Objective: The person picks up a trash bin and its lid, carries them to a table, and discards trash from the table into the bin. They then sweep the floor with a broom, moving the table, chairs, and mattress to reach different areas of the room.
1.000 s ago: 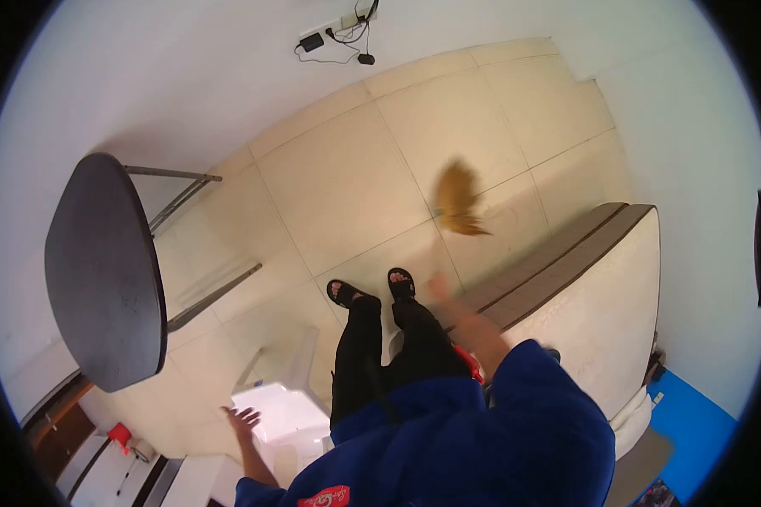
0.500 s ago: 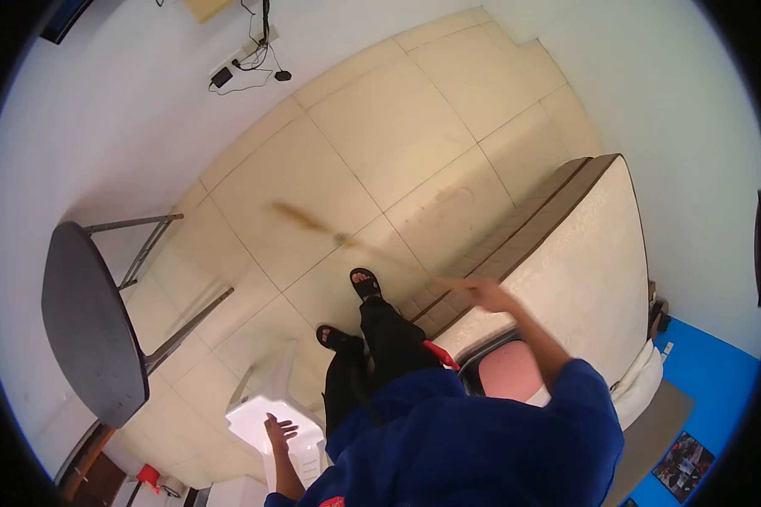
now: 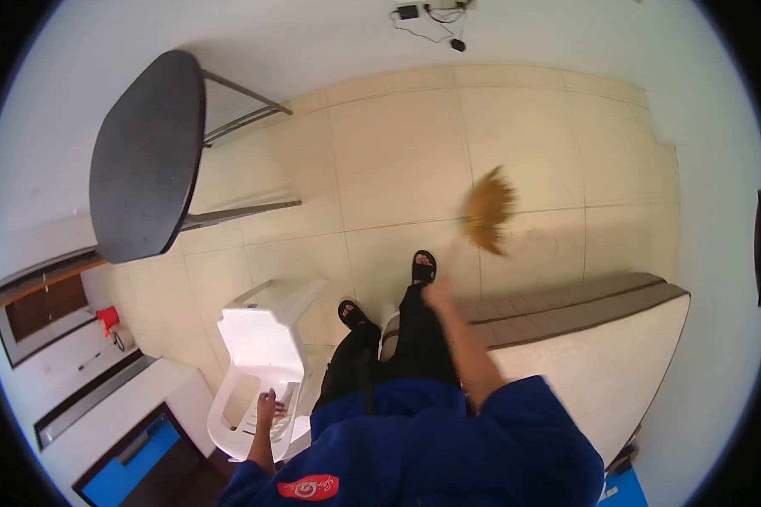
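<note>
A broom with a fanned, golden-brown straw head [image 3: 488,211] is over the tiled floor, ahead of the person's feet. My right hand [image 3: 437,293] is closed around its pale handle, which is smeared by motion. My left hand [image 3: 269,409] is at the lower left, over the seat of a white plastic chair [image 3: 260,338], with its fingers apart and nothing in it. Whether it touches the chair I cannot tell.
A dark oval table [image 3: 148,160] with metal legs stands at the upper left. A mattress [image 3: 592,355] with brown sides lies at the right. Black cables and an adapter [image 3: 407,12] are by the far wall. A red object [image 3: 108,319] is at the far left.
The view has turned, so the room appears rotated. The broom head has swung from the left of my feet to ahead and right, and my right hand has come nearer my legs.
</note>
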Demonstrator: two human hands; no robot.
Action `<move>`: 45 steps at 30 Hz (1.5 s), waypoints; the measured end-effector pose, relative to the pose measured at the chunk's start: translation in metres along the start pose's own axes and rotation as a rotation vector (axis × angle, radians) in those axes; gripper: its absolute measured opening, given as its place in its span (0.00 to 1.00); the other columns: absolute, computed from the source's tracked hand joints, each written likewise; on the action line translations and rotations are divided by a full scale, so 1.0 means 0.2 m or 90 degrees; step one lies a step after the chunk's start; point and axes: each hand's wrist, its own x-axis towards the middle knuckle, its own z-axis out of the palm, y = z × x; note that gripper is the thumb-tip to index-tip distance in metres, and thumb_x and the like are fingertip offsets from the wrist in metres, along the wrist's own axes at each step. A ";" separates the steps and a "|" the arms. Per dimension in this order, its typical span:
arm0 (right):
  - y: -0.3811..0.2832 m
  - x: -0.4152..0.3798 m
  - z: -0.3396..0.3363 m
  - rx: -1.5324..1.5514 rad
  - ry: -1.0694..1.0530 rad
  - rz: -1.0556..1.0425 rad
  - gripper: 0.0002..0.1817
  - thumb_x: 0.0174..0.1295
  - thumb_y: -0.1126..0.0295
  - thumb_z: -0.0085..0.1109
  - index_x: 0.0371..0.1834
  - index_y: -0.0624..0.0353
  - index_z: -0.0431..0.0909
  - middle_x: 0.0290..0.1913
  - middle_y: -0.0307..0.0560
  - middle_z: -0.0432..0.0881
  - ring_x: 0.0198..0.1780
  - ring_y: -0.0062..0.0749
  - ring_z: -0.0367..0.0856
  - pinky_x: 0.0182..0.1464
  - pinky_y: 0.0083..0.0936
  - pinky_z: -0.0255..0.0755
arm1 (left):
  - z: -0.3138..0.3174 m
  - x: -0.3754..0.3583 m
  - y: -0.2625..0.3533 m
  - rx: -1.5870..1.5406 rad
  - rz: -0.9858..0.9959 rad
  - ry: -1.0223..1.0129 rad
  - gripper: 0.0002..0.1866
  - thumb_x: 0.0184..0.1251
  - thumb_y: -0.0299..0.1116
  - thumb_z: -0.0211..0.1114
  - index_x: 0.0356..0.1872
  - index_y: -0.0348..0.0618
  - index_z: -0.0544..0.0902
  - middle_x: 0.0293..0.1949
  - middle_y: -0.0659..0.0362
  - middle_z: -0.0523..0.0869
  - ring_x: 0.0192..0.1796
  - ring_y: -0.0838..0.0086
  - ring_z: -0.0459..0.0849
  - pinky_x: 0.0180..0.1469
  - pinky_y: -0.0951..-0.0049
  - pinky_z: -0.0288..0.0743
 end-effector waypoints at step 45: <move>1.51 -0.75 -1.11 0.283 -0.006 0.238 0.24 0.43 0.73 0.55 0.49 0.64 0.70 0.40 0.64 0.75 0.41 0.54 0.75 0.43 0.37 0.69 | 0.34 -0.40 1.10 -0.035 0.108 -0.390 0.38 0.53 0.70 0.31 0.28 0.42 0.71 0.12 0.57 0.69 0.09 0.72 0.66 0.12 0.72 0.66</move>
